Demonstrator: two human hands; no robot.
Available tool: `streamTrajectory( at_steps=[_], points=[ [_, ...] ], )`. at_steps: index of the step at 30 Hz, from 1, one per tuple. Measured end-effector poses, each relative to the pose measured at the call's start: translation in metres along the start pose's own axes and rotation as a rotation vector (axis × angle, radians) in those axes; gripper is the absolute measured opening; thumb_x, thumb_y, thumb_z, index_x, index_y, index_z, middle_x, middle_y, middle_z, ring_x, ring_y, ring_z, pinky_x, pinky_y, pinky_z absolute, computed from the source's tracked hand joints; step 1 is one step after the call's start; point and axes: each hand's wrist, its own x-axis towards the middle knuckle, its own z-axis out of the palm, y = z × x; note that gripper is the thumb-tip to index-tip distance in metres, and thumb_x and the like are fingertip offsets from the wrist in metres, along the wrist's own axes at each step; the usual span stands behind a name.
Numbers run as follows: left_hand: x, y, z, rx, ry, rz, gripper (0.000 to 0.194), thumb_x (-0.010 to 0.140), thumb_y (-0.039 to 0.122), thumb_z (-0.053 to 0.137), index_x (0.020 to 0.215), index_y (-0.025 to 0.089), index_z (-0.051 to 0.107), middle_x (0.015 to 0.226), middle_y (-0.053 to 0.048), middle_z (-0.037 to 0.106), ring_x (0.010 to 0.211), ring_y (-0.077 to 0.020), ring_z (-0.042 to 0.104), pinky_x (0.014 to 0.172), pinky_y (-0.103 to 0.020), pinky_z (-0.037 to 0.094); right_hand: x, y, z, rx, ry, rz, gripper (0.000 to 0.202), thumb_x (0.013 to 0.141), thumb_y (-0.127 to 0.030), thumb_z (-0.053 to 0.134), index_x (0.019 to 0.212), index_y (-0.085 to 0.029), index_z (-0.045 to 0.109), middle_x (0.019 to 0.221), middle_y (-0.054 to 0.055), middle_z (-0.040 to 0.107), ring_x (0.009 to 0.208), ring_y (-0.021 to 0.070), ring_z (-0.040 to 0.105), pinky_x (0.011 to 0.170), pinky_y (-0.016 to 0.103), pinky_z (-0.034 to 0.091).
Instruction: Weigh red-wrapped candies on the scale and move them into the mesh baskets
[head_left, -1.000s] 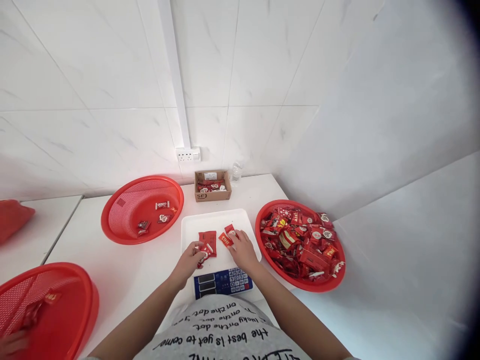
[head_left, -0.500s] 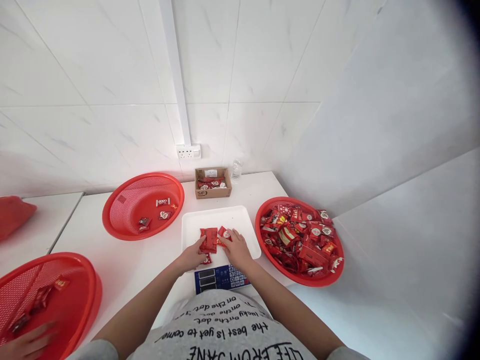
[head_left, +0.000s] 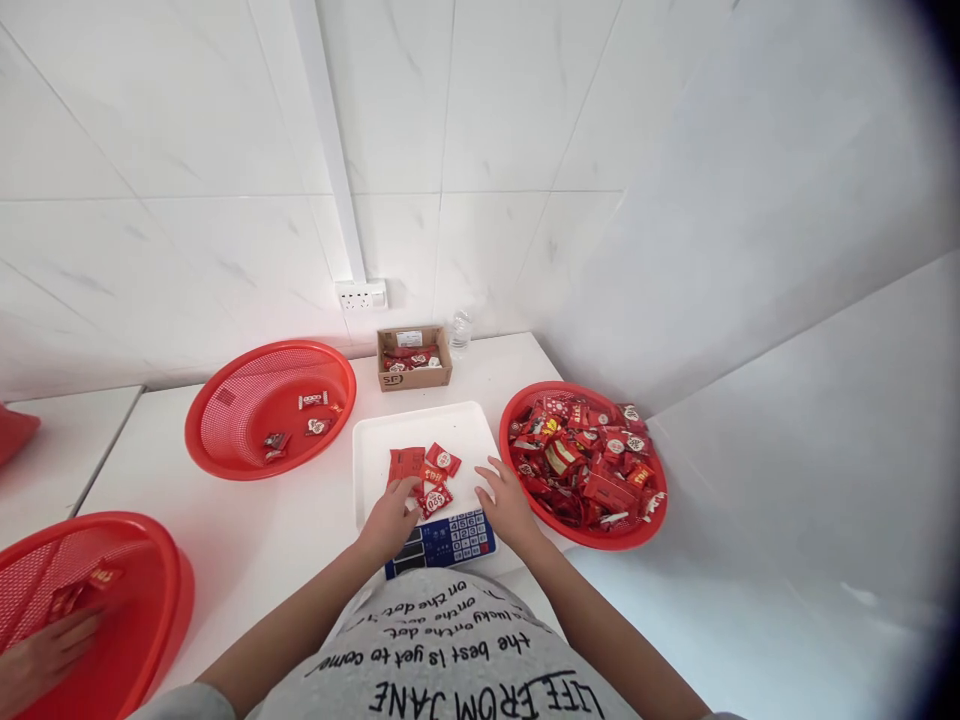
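Red packets (head_left: 433,477) are bunched on the white scale tray (head_left: 469,422), right by the left hand (head_left: 390,518); whether anything's gripped there can't be told. The right hand (head_left: 507,497) is spread and empty, farther off rightward. The closest packet (head_left: 435,500) is angled lengthwise, right end tipped away.

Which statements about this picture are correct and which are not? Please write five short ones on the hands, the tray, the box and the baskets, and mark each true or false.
1. The left hand is at the red packets on the white tray. True.
2. The right hand is gripping a packet. False: its fingers are spread by the tray's right edge, and no packet shows in it.
3. The cardboard box stands between the tray and the wall. True.
4. The right-hand basket holds just three packets. False: it is heaped with many.
5. Another person's hand is at the lower-left basket. True.
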Motion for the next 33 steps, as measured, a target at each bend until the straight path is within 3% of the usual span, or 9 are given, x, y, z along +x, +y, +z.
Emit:
streamTrajectory(
  at_steps=[3, 7, 9, 12, 16, 20, 26, 33],
  points=[
    [0.004, -0.001, 0.004, 0.329, 0.098, 0.252, 0.04, 0.082, 0.027, 0.048, 0.122, 0.022, 0.049, 0.123, -0.01, 0.05, 0.111, -0.0249, 0.049, 0.093, -0.04, 0.04, -0.007, 0.015, -0.009, -0.007, 0.085, 0.031, 0.035, 0.083, -0.026, 0.043, 0.113, -0.02, 0.06, 0.13, 0.009, 0.047, 0.122, 0.0218, 0.041, 0.104, 0.04, 0.033],
    [0.023, -0.004, 0.016, 0.574, 0.093, 0.454, 0.055, 0.082, 0.044, 0.051, 0.133, 0.028, 0.04, 0.145, -0.008, 0.031, 0.132, -0.0301, 0.024, 0.105, -0.05, 0.022, -0.011, 0.034, -0.02, -0.062, 0.141, 0.089, 0.035, 0.083, -0.026, 0.042, 0.113, -0.019, 0.06, 0.128, 0.01, 0.048, 0.123, 0.0221, 0.039, 0.105, 0.04, 0.031],
    [0.034, -0.007, 0.022, 0.633, 0.088, 0.467, 0.059, 0.082, 0.048, 0.049, 0.136, 0.029, 0.036, 0.147, -0.007, 0.026, 0.136, -0.0305, 0.015, 0.107, -0.053, 0.012, -0.013, 0.043, -0.025, -0.083, 0.133, 0.131, 0.036, 0.083, -0.027, 0.042, 0.114, -0.019, 0.059, 0.129, 0.01, 0.048, 0.124, 0.022, 0.038, 0.105, 0.039, 0.03],
    [0.05, -0.009, 0.028, 0.679, 0.094, 0.466, 0.058, 0.084, 0.05, 0.044, 0.137, 0.029, 0.033, 0.147, -0.006, 0.027, 0.137, -0.0296, 0.013, 0.107, -0.054, 0.005, -0.018, 0.054, -0.029, -0.093, 0.091, 0.201, 0.038, 0.083, -0.031, 0.043, 0.116, -0.016, 0.058, 0.13, 0.011, 0.048, 0.123, 0.0226, 0.039, 0.105, 0.038, 0.03],
    [0.068, -0.007, 0.026, 0.705, 0.134, 0.435, 0.056, 0.086, 0.052, 0.038, 0.136, 0.027, 0.037, 0.145, -0.007, 0.031, 0.136, -0.0278, 0.016, 0.108, -0.052, 0.005, -0.024, 0.06, -0.029, -0.082, 0.028, 0.3, 0.042, 0.085, -0.037, 0.041, 0.116, -0.015, 0.058, 0.128, 0.012, 0.05, 0.122, 0.0231, 0.041, 0.104, 0.036, 0.031],
    [0.08, -0.005, 0.022, 0.716, 0.161, 0.375, 0.057, 0.086, 0.052, 0.037, 0.136, 0.025, 0.037, 0.144, -0.008, 0.033, 0.135, -0.0293, 0.019, 0.107, -0.054, 0.007, -0.026, 0.058, -0.031, -0.044, -0.024, 0.306, 0.044, 0.087, -0.039, 0.036, 0.119, -0.016, 0.056, 0.126, 0.011, 0.052, 0.121, 0.0221, 0.042, 0.103, 0.035, 0.031],
    [0.075, -0.008, 0.02, 0.732, 0.154, 0.408, 0.058, 0.086, 0.054, 0.035, 0.136, 0.025, 0.036, 0.144, -0.008, 0.032, 0.136, -0.0286, 0.017, 0.108, -0.053, 0.006, -0.018, 0.058, -0.036, 0.061, -0.089, 0.345, 0.048, 0.087, -0.043, 0.034, 0.12, -0.015, 0.054, 0.124, 0.011, 0.054, 0.117, 0.0219, 0.047, 0.099, 0.034, 0.036],
    [0.066, -0.021, 0.019, 0.714, 0.148, 0.455, 0.053, 0.087, 0.051, 0.037, 0.137, 0.032, 0.033, 0.145, -0.003, 0.031, 0.136, -0.0294, 0.018, 0.107, -0.055, 0.008, 0.013, 0.083, -0.028, 0.117, -0.14, 0.369, 0.043, 0.084, -0.033, 0.037, 0.117, -0.013, 0.057, 0.124, 0.012, 0.055, 0.116, 0.019, 0.05, 0.101, 0.033, 0.035]
  ],
)
